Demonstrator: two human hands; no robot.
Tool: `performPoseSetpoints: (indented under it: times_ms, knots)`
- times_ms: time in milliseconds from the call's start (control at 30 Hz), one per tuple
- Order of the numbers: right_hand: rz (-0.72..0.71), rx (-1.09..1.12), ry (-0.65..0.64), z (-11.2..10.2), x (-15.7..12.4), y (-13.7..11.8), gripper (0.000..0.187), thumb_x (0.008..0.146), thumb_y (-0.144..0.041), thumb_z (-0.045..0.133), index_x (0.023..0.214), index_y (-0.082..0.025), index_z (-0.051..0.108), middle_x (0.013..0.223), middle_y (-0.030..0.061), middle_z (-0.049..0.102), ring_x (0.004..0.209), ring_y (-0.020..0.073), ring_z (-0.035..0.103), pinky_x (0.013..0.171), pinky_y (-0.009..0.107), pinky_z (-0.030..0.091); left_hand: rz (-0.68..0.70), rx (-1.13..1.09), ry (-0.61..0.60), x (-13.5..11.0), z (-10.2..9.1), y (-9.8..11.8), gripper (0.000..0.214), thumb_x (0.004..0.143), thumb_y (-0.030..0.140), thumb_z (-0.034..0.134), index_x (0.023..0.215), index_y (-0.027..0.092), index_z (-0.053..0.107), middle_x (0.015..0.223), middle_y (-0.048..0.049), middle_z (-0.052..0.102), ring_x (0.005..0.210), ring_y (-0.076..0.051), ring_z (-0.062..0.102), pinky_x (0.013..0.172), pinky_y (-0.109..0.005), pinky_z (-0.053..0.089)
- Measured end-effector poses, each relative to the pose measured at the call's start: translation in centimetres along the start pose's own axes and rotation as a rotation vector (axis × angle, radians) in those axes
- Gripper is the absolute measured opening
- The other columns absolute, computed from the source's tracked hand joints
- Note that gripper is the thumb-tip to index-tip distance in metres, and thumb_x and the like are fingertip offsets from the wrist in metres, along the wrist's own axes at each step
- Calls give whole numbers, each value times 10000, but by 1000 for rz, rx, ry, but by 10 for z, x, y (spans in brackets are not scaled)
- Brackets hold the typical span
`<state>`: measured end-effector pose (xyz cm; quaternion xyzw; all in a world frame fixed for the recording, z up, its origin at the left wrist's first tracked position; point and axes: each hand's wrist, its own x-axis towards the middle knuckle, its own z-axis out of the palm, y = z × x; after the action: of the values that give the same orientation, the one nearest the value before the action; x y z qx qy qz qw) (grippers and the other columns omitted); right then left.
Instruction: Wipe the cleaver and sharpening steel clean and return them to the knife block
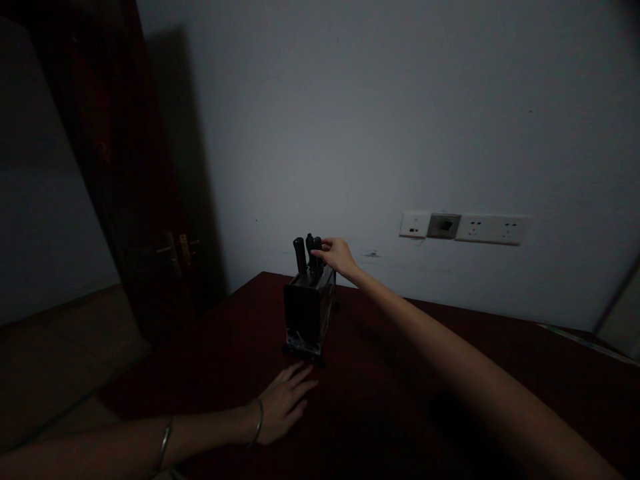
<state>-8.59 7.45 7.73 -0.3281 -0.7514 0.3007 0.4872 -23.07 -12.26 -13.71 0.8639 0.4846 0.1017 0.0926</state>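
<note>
A dark knife block stands upright on the dark red table, with several black-handled knives, such as the left one, sticking up from its top. My right hand reaches in from the right, thumb and fingers closed around the rightmost black knife handle. The blades are hidden inside the block. My left hand lies flat on the table in front of the block, fingers spread and holding nothing. Its fingertips are close to the block's base; whether they touch it I cannot tell. Bracelets circle the left wrist and forearm.
The dark red table reaches back to a pale wall. White socket plates and a grey one are set in the wall at right. An open dark door stands at left. The room is dim.
</note>
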Motion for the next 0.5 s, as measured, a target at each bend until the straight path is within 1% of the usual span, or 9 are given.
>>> performPoseSetpoints:
  times_ms: [167, 367, 500]
  knots:
    - [5, 20, 20, 0, -3, 3, 319, 661, -177, 679, 963, -76, 659, 878, 117, 707, 762, 193, 660, 653, 285, 511, -8, 3, -4, 0, 1, 0, 485, 884, 271, 369, 1366, 291, 315, 1468, -28, 245, 1341, -283, 183, 1058, -524, 247]
    - [-14, 21, 15, -1, -6, 4, 406, 654, -197, 680, 1035, -63, 640, 881, 127, 707, 758, 207, 666, 651, 291, 512, -20, -3, -15, 0, -3, 4, 497, 870, 247, 378, 1362, 286, 320, 1467, -34, 248, 1342, -280, 184, 1057, -524, 245]
    - [-58, -4, -7, -1, -8, 3, 417, 650, -188, 672, 1052, -80, 640, 841, 101, 713, 738, 204, 665, 659, 290, 504, -14, -15, -2, -1, -6, 6, 507, 857, 232, 394, 1356, 296, 328, 1464, -28, 257, 1342, -279, 189, 1057, -515, 253]
